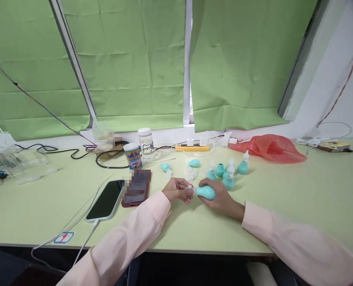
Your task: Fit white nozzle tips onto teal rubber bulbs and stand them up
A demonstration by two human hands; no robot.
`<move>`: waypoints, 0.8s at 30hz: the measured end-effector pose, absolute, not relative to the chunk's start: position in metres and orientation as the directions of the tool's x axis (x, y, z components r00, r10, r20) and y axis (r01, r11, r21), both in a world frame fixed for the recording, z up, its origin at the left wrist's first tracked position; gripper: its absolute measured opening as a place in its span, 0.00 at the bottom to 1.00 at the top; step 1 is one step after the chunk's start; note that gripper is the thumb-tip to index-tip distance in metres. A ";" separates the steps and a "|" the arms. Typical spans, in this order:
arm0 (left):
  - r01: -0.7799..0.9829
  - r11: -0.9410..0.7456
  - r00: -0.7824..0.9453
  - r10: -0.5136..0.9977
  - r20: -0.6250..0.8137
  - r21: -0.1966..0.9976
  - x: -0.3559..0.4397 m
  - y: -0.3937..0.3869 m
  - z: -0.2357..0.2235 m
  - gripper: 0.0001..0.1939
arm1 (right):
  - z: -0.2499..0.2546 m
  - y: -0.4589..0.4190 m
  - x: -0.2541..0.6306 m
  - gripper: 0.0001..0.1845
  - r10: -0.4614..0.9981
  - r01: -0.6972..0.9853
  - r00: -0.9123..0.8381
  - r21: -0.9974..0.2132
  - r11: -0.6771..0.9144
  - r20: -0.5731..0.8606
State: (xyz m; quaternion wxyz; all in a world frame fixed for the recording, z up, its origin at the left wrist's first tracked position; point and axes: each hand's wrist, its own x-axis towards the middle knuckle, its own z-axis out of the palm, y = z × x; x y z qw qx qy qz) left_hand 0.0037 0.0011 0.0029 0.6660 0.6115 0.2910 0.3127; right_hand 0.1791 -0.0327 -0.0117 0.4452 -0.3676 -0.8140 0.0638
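One turquoise bulb (206, 193) is held level near the middle of the bench (283, 206), its round end in the right hand (219, 196), whose fingers are bent closed around it. The left hand (178, 189) has its fingertips pinched together on a clear tip (194, 191) at the bulb's neck; they cover most of this tip, so its shape is difficult to see. Five standing bulbs (243, 168) are behind the right hand: four carry tips, one shows a bare neck, and some partly hide each other. Two lying bulbs (193, 163) are farther left, near clear pieces (191, 173) which cannot be counted surely. Two phones (105, 200) lie on the left side, one with its screen blurred by squares. One can (133, 156) and one jar (146, 143) stand behind them. Clear containers (11, 163) are cut off by the left edge.
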 end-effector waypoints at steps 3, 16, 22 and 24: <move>-0.042 -0.019 0.636 0.770 0.041 0.999 0.005 -0.001 0.004 0.20 | -0.010 -0.033 0.177 0.08 0.683 0.490 -0.308 -0.504 0.711 0.663; 0.123 -0.435 0.563 0.771 0.298 0.892 0.012 -0.010 0.000 0.12 | -0.007 -0.030 0.176 0.13 0.958 0.301 -0.280 -0.942 0.151 0.064; 0.170 -0.489 0.555 0.765 0.327 0.856 0.011 -0.008 0.002 0.12 | 0.000 -0.030 0.180 0.15 0.933 0.182 -0.358 -0.983 0.027 -0.041; 0.127 -0.424 0.534 0.791 0.299 0.897 0.011 -0.008 0.004 0.14 | 0.006 -0.031 0.180 0.14 0.907 0.109 -0.420 -0.994 0.023 -0.026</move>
